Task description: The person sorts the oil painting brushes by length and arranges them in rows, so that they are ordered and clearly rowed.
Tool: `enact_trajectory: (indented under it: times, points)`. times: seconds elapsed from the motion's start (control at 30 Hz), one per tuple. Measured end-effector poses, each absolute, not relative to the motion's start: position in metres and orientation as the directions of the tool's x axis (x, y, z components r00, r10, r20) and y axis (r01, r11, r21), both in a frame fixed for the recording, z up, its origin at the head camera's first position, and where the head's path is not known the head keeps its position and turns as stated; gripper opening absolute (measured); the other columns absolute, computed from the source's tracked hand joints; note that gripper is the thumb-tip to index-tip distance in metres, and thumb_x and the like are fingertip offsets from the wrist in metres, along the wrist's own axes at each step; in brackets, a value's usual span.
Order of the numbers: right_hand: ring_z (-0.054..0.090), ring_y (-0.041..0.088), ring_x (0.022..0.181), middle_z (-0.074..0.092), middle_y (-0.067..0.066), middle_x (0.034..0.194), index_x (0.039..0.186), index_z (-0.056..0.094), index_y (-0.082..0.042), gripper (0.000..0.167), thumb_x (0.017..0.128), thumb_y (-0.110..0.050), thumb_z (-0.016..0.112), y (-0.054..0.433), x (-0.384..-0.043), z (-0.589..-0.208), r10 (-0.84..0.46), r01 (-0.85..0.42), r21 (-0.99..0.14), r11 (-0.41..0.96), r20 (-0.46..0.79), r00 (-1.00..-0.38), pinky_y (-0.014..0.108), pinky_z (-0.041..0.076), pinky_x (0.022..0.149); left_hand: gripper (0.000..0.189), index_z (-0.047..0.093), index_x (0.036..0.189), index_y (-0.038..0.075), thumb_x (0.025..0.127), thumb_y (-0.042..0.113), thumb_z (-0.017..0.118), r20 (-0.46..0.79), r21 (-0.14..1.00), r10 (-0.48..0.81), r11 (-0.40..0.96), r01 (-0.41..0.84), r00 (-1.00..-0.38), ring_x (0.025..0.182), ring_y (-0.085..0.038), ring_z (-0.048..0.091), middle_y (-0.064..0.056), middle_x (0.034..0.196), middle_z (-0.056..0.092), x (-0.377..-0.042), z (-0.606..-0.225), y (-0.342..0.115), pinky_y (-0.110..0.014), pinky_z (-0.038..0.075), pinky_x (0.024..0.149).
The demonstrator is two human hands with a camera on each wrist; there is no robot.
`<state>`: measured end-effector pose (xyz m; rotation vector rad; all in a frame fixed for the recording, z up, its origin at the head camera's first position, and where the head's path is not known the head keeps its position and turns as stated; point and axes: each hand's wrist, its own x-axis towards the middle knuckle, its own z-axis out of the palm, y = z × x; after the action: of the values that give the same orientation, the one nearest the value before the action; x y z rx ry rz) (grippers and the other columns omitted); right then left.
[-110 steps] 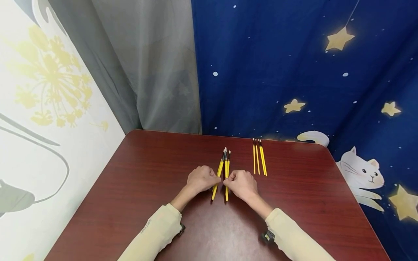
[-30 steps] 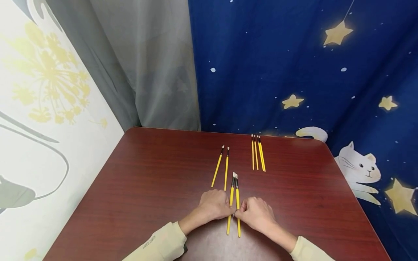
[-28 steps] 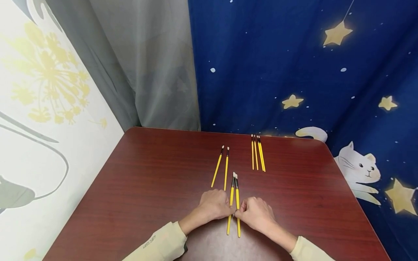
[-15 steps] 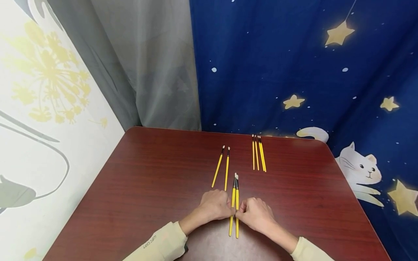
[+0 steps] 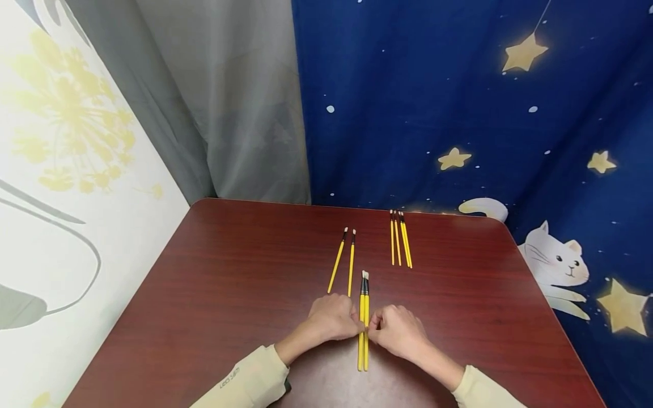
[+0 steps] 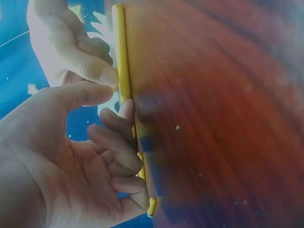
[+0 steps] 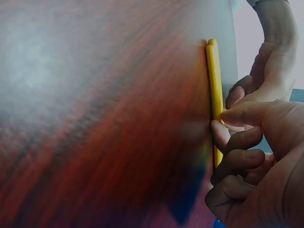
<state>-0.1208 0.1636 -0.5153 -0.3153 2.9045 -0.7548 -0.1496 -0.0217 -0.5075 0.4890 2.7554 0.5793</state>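
Two yellow-handled paintbrushes lie side by side on the table in the head view, the left paintbrush [image 5: 361, 350] and the right paintbrush [image 5: 366, 352], with pale bristles pointing away. My left hand [image 5: 334, 317] pinches the left one at mid-handle between thumb and index finger. From the other side, my right hand [image 5: 400, 330] has its thumb and index fingertips on the right one. In the right wrist view the handle ends [image 7: 215, 71] sit almost level against each other. The left wrist view shows one handle [image 6: 121, 52] and both thumbs meeting near it.
Beyond the left hand, two thinner paintbrushes [image 5: 337, 265] [image 5: 351, 266] lie spread slightly apart. Several more paintbrushes [image 5: 398, 241] lie in a row near the far edge of the red-brown table [image 5: 245, 255]. Grey and blue curtains [image 5: 377, 113] hang behind it.
Both hands have come nearer the front edge since the earliest frame, leaving two paintbrushes behind. The handles of the two near paintbrushes, splayed a second ago, now lie together and parallel.
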Motion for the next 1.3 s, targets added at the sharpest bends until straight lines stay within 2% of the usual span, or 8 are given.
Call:
enact_trajectory:
  times: [0.1,0.23,0.5,0.67,0.83,0.93,1.13,1.3]
  points:
    - [0.049,0.006,0.053,0.052,-0.018,0.053,0.062,0.062,-0.033,0.026,0.08,-0.023,0.079,0.163,-0.123,-0.513,-0.228,-0.167,-0.484,0.859,-0.068,-0.971,0.029,0.038,0.051,0.049,0.046,0.046,0.028,0.086,0.039,0.073,-0.201,0.441,0.382,0.858,0.266,-0.902,0.044,-0.007,0.035,0.015,0.043,0.031,-0.152,-0.507,-0.023,-0.027,0.026,0.044]
    - [0.049,0.007,0.051,0.051,-0.017,0.051,0.065,0.061,-0.034,0.027,0.083,-0.03,0.08,0.162,-0.127,-0.509,-0.197,-0.145,-0.476,0.867,-0.061,-0.978,0.03,0.038,0.05,0.042,0.055,0.049,0.03,0.086,0.039,0.072,-0.184,0.457,0.374,0.851,0.258,-0.909,0.046,-0.01,0.042,0.013,0.045,0.041,-0.156,-0.504,-0.026,-0.029,0.033,0.045]
    - [0.051,0.006,0.051,0.056,-0.02,0.056,0.072,0.063,-0.034,0.026,0.087,-0.04,0.083,0.162,-0.139,-0.507,-0.172,-0.133,-0.495,0.859,-0.034,-0.985,0.03,0.038,0.048,0.012,0.068,0.084,0.027,0.085,0.037,0.072,-0.121,0.496,0.316,0.841,0.219,-0.941,0.057,-0.009,0.056,0.013,0.059,0.06,-0.169,-0.498,-0.035,-0.031,0.044,0.056]
    - [0.053,0.005,0.057,0.061,-0.02,0.066,0.076,0.064,-0.033,0.023,0.089,-0.037,0.081,0.162,-0.151,-0.506,-0.149,-0.136,-0.511,0.849,0.017,-0.989,0.031,0.04,0.051,0.02,0.065,0.102,0.018,0.089,0.031,0.073,-0.044,0.533,0.322,0.808,0.25,-0.946,0.063,-0.009,0.055,0.007,0.084,0.065,-0.183,-0.493,-0.04,-0.028,0.046,0.06]
    - [0.059,0.006,0.071,0.068,-0.013,0.085,0.088,0.068,-0.03,0.016,0.087,-0.037,0.083,0.162,-0.166,-0.51,-0.106,-0.139,-0.543,0.828,0.093,-0.99,0.031,0.046,0.061,0.032,0.065,0.115,0.013,0.09,0.029,0.076,0.037,0.522,0.291,0.81,0.266,-0.956,0.075,-0.012,0.058,0.002,0.102,0.067,-0.197,-0.489,-0.046,-0.034,0.051,0.077]
    - [0.065,0.012,0.084,0.07,-0.007,0.095,0.099,0.07,-0.025,0.021,0.087,-0.035,0.084,0.161,-0.176,-0.515,-0.081,-0.135,-0.572,0.809,0.12,-0.989,0.034,0.05,0.069,0.037,0.064,0.121,0.012,0.09,0.029,0.076,0.059,0.511,0.266,0.82,0.258,-0.962,0.079,-0.014,0.06,-0.001,0.107,0.067,-0.206,-0.49,-0.05,-0.037,0.052,0.082]
    - [0.07,0.025,0.102,0.073,0.004,0.11,0.115,0.072,-0.014,0.033,0.088,-0.029,0.083,0.157,-0.193,-0.521,-0.094,-0.164,-0.63,0.759,0.142,-0.985,0.045,0.054,0.086,0.054,0.061,0.135,0.01,0.091,0.035,0.08,0.034,0.528,0.219,0.824,0.204,-0.975,0.072,-0.018,0.059,-0.005,0.111,0.064,-0.222,-0.496,-0.056,-0.035,0.052,0.069]
    - [0.069,0.033,0.116,0.071,0.011,0.127,0.129,0.071,-0.008,0.046,0.088,-0.025,0.085,0.15,-0.207,-0.519,-0.127,-0.2,-0.633,0.748,0.158,-0.979,0.052,0.054,0.096,0.062,0.059,0.141,0.01,0.091,0.036,0.082,0.02,0.531,0.212,0.826,0.19,-0.977,0.089,-0.02,0.064,-0.007,0.123,0.066,-0.237,-0.498,-0.057,-0.041,0.056,0.083]
